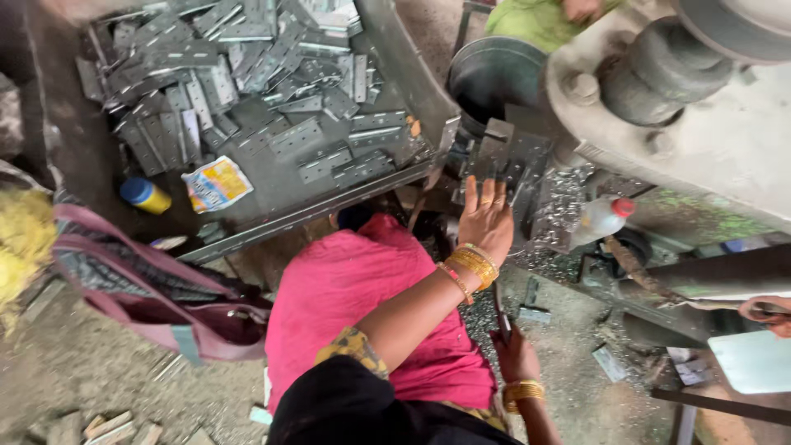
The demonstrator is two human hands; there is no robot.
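1. Workshop floor of packed dirt, strewn with scrap; heavy grey press (700,107) at upper right, shallow steel tray (412,74) of stamped hinge plates (247,91) at upper left.
2. Left hand (486,221): fingers apart and flat, clamped on nothing, fingertips resting on the grey perforated plate (504,155) at the press bed.
3. Right hand (517,354): closed around a thin dark rod (499,309), low beside the pink cloth (362,305) over the lap.
4. Location of the plate: on the bed just below the press body, between the tray edge and the plastic bottle (601,218) with a red cap.
5. Appearance of the plate: flat, dull grey sheet metal, punched holes, square cut edges; looks thin, stiff and sharp-edged.
6. Likely hazard, crush: bare fingers lie in the tooling zone; would follow from any stroke of the press while the hand is there.
7. Likely hazard, cuts: raw edges and bright swarf (560,206) around the bed; would follow from sliding the palm across them.
8. Likely hazard, snagging: gold bangles (474,264) hang close to the bed and could catch on the tooling.
9. Likely hazard, misfeed: plate held only by fingertip pressure, so may shift or sit skewed.
10. Other people close by: green garment (535,21) at top, another hand (762,309) at the right edge.
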